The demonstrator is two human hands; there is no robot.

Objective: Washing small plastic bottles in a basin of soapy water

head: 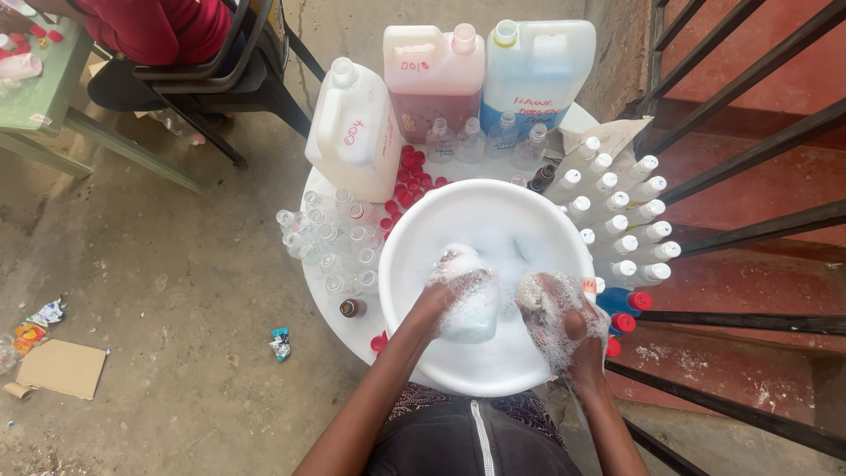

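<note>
Round white worktop (328,264) on a concrete floor, crowded with bottles.
At six o'clock, in the white basin (414,231), the left hand (458,295) has its fingers wrapped round a sudsy bottle (471,304); the right hand (564,322) has its fingers clenched in foam.

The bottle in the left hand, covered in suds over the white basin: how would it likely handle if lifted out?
Probably slippery: foam coats the bottle and the left hand, so its grip may slide. Likely light, since it looks like a small bottle, unless it holds water. Laid flat, its rounded shape would probably roll inside the basin.
</note>
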